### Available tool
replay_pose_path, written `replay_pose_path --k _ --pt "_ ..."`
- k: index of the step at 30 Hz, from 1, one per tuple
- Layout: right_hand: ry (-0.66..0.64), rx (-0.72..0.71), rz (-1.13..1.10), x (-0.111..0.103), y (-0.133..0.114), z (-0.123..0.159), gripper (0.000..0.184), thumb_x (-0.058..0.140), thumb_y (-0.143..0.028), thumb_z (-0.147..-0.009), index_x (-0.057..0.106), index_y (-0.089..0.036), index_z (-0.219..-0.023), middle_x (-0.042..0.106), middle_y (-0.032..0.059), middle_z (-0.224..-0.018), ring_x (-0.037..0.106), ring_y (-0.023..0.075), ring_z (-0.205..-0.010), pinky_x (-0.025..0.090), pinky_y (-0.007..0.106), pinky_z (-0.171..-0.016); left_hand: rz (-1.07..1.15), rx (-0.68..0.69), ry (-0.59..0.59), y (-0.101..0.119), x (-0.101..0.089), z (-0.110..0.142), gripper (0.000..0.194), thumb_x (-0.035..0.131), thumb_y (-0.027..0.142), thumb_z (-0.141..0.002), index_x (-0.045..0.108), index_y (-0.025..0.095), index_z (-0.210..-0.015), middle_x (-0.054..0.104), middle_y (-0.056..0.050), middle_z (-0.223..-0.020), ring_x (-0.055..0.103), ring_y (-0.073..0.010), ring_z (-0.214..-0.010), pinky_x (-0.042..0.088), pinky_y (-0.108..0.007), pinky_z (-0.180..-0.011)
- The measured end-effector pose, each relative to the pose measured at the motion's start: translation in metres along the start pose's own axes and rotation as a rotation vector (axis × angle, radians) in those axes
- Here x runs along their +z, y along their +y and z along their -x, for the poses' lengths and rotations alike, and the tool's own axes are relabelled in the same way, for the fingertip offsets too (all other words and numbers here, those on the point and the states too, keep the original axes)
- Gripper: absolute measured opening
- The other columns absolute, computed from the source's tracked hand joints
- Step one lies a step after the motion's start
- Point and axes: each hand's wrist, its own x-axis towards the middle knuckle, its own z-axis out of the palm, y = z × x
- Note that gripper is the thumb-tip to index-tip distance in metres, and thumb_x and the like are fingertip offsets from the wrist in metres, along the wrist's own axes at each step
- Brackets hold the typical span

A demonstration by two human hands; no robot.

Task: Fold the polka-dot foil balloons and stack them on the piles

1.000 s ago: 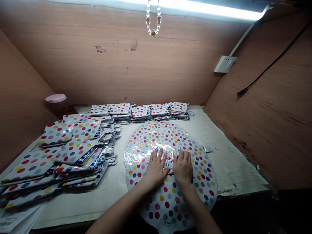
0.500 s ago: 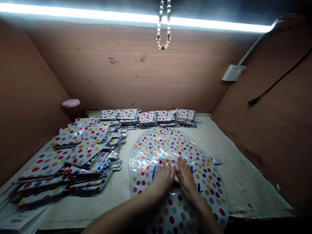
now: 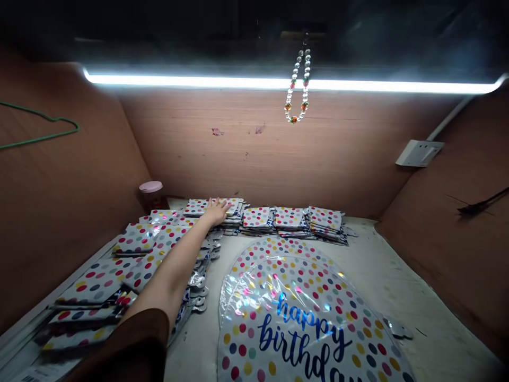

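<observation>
Left hand (image 3: 217,211) is out at full reach across the bench (image 3: 382,297), its grip released: fingers spread, palm down, clasping nothing. It lies on or just over the leftmost stack (image 3: 194,207) of folded polka-dot foil packets at the back, near the wall; whether it presses down is too small to tell. The right hand is out of view, so its state cannot be told. The brown sleeve (image 3: 135,345) and bare forearm (image 3: 175,270) pass close above the sprawling pile (image 3: 135,244) to the left, and the risk lies there: a low forearm could drag those slick packets, and the silver foil necks (image 3: 198,292) jutting from the pile's edge could catch on the arm. Foil slides easily on foil, so a hard pull on one packet might also shift or topple the stack beneath. That stack is squarish, with no clear long axis; its packets lie flat, and the row runs left to right along the wall. In front, a round printed balloon (image 3: 302,323) under clear film (image 3: 250,289) lies flat, its blue "happy birthday" lettering running across.
</observation>
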Motion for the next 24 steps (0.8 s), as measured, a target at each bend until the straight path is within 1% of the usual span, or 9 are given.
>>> replay_pose_path --k 4,9,12,15,16,18,20,22,24 --pt "-0.080 -0.050 -0.077 0.003 0.000 -0.038 0.068 0.053 -0.059 -0.046 0.049 -0.068 -0.113 0.063 -0.0079 -0.118 0.047 0.0367 -0.124 0.050 0.065 -0.063 0.023 0.001 -0.062 0.000 0.011 -0.002 0.033 0.049 0.027 -0.091 0.057 0.008 -0.116 0.057 -0.016 -0.128 0.046 -0.0334 -0.123 0.021 -0.063 -0.105" --pt "-0.304 0.016 -0.238 -0.004 -0.023 -0.005 0.047 0.060 -0.065 -0.051 0.068 -0.048 -0.094 0.070 0.0046 -0.097 0.063 0.0352 -0.099 0.055 0.055 -0.063 0.140 0.120 -0.087 0.042 0.006 0.031 0.056 0.034 0.041 -0.098 0.037 -0.002 -0.134 0.048 -0.022 -0.134 0.036 -0.0327 -0.130 0.016 -0.062 -0.106" --pt "-0.481 0.163 -0.399 -0.021 -0.052 0.033 0.021 0.063 -0.059 -0.065 0.069 -0.040 -0.074 0.068 0.0053 -0.076 0.066 0.0291 -0.079 0.054 0.045 -0.059 0.264 0.315 -0.265 0.083 -0.003 0.094 0.052 0.048 0.045 -0.092 0.050 0.007 -0.128 0.059 -0.015 -0.124 0.053 -0.0238 -0.114 0.037 -0.041 -0.102" --pt "-0.477 0.349 -0.454 -0.044 -0.080 0.049 0.021 0.060 -0.047 -0.078 0.065 -0.028 -0.070 0.066 0.0040 -0.072 0.064 0.0222 -0.072 0.052 0.036 -0.062 0.433 0.566 -0.561 0.119 -0.013 0.182 0.040 0.068 0.049 -0.077 0.064 0.025 -0.109 0.069 0.000 -0.099 0.064 -0.0146 -0.085 0.050 -0.020 -0.077" --pt "-0.478 0.425 -0.480 -0.051 -0.087 0.047 0.021 0.062 -0.043 -0.078 0.063 -0.024 -0.069 0.066 0.0035 -0.071 0.063 0.0202 -0.071 0.051 0.032 -0.063 0.537 0.623 -0.708 0.128 -0.015 0.211 0.045 0.070 0.049 -0.075 0.063 0.027 -0.113 0.069 0.001 -0.095 0.065 -0.0138 -0.080 0.050 -0.019 -0.072" --pt "-0.507 0.557 -0.536 -0.060 -0.095 0.037 0.019 0.066 -0.037 -0.076 0.061 -0.020 -0.069 0.065 0.0021 -0.072 0.061 0.0175 -0.071 0.049 0.027 -0.065 0.679 0.636 -0.803 0.142 -0.013 0.262 0.065 0.077 0.053 -0.065 0.057 0.029 -0.122 0.068 0.000 -0.101 0.065 -0.0169 -0.085 0.051 -0.022 -0.074" --pt "-0.571 0.600 -0.568 -0.061 -0.097 0.025 0.016 0.066 -0.035 -0.076 0.065 -0.019 -0.073 0.065 0.0015 -0.075 0.060 0.0168 -0.073 0.048 0.027 -0.068 0.735 0.523 -0.684 0.155 -0.003 0.301 0.073 0.079 0.051 -0.064 0.051 0.028 -0.128 0.064 -0.005 -0.109 0.063 -0.0209 -0.092 0.051 -0.027 -0.077" --pt "-0.621 0.581 -0.575 -0.058 -0.096 0.017 0.017 0.064 -0.037 -0.078 0.069 -0.020 -0.076 0.066 0.0018 -0.077 0.060 0.0171 -0.075 0.048 0.028 -0.071 0.739 0.421 -0.443 0.168 0.011 0.327 0.060 0.073 0.044 -0.074 0.051 0.025 -0.126 0.064 -0.008 -0.105 0.062 -0.0209 -0.088 0.051 -0.029 -0.074" --pt "-0.623 0.556 -0.582 -0.056 -0.096 0.015 0.022 0.063 -0.040 -0.079 0.070 -0.020 -0.074 0.066 0.0022 -0.077 0.060 0.0169 -0.074 0.048 0.028 -0.072 0.751 0.438 -0.199 0.179 0.023 0.343 0.037 0.065 0.032 -0.084 0.055 0.023 -0.118 0.065 -0.006 -0.090 0.061 -0.0181 -0.076 0.049 -0.028 -0.066"
